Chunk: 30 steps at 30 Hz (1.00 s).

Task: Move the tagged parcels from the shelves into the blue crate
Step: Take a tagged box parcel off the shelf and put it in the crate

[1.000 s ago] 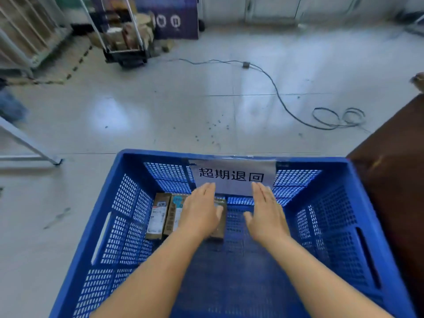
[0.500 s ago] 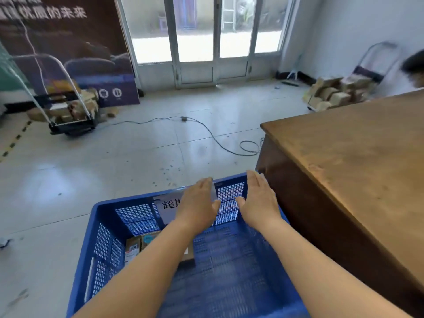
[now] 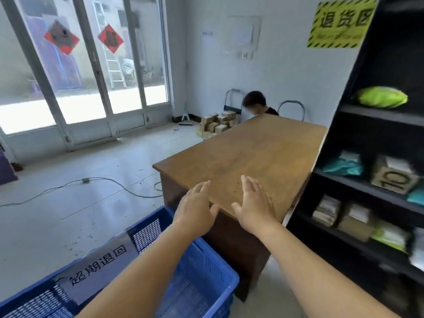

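Both hands are empty, fingers straight and loosely together: the left hand (image 3: pixel 195 208) and right hand (image 3: pixel 254 206) hover side by side at centre frame, over the corner of the wooden table (image 3: pixel 252 154), probably free to reach for the next pick. Low left sits the blue crate (image 3: pixel 206 269). Parcels (image 3: pixel 394 174) wait on the black shelves (image 3: pixel 367 190) at right.

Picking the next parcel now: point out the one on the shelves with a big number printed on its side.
The brown cardboard box on the middle shelf of the black shelving, marked "10". The parcels beside it are teal bags; no other shows a large number.
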Tool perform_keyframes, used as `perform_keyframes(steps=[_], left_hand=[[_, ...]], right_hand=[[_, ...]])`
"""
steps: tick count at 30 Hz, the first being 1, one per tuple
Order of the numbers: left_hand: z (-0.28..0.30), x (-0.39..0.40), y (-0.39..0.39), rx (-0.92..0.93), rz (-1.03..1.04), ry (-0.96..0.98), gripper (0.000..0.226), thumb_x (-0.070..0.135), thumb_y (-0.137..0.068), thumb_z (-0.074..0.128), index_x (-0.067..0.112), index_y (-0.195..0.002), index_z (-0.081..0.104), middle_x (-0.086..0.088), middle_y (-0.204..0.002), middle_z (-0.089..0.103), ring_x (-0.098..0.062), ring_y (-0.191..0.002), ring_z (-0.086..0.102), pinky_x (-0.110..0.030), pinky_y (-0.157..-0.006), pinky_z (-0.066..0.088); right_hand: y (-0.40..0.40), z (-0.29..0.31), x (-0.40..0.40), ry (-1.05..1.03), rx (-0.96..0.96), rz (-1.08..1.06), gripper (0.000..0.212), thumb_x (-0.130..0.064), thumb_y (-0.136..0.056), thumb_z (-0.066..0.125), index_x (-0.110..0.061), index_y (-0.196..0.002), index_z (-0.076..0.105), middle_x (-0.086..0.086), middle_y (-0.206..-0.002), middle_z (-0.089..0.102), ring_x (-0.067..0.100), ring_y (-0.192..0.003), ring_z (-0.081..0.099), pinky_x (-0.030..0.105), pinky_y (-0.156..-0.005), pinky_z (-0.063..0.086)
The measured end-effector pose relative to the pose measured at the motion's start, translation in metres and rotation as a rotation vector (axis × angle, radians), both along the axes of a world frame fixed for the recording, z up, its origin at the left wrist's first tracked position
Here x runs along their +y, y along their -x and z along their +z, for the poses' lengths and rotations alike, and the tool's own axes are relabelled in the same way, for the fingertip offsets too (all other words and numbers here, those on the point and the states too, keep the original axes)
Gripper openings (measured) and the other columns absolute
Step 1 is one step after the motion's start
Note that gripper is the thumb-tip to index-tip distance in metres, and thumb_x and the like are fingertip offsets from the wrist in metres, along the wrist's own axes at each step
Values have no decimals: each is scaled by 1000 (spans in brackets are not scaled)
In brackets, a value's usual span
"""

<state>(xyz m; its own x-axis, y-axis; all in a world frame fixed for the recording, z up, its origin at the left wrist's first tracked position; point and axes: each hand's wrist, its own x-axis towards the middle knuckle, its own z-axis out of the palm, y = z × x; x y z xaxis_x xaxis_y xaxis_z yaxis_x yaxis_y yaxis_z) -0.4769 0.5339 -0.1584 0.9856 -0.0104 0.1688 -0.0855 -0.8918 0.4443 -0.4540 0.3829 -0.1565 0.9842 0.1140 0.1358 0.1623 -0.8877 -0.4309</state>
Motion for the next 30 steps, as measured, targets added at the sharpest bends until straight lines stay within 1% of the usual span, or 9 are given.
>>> perform_keyframes(steps=[5, 11, 18, 21, 25, 30], left_hand=[[24, -101, -14, -28, -141, -37, 71, 37, -94, 53, 19, -152, 18, 1, -157, 23, -18, -144, 23, -36, -117, 24], [49, -243, -18, -49, -292, -40, 70, 38, -94, 54, 24, -152, 18, 3, -156, 25, -18, -143, 25, -34, -114, 25], [72, -404, -15, -110, -481, -9, 69, 37, -95, 53, 19, -152, 18, 3, -157, 24, -17, -143, 25, -35, -116, 27], [80, -464, -14, -139, -543, 14, 69, 37, -95, 53, 19, -152, 18, 3, -157, 24, -16, -144, 23, -35, -116, 26], [91, -539, -6, -170, -654, 32, 68, 36, -95, 52, 17, -152, 20, 3, -156, 26, -16, -142, 25, -31, -115, 25], [100, -620, 3, -198, -779, 42, 68, 35, -96, 51, 14, -152, 18, 0, -157, 23, -16, -144, 22, -29, -116, 21]], right_hand=[[7, 22, -106, 19, -31, -138, 74, -36, -97, 48, -19, -154, 4, -3, -161, 5, 16, -148, 1, 37, -119, 9], [28, 41, -244, 13, -70, -310, 71, -35, -96, 48, -20, -153, 7, -3, -161, 7, 17, -148, 1, 39, -120, 10], [53, 66, -402, 52, -126, -459, 68, -32, -96, 49, -19, -152, 12, -5, -160, 11, 17, -148, 2, 38, -118, 11], [66, 75, -459, 69, -147, -523, 69, -34, -96, 50, -19, -152, 12, -5, -159, 12, 18, -148, 4, 38, -118, 11], [89, 85, -529, 90, -147, -625, 71, -36, -97, 49, -18, -153, 10, -3, -160, 9, 18, -148, 2, 37, -119, 11], [115, 99, -606, 98, -179, -753, 70, -35, -96, 50, -16, -152, 13, -2, -160, 13, 19, -148, 4, 39, -118, 13]])
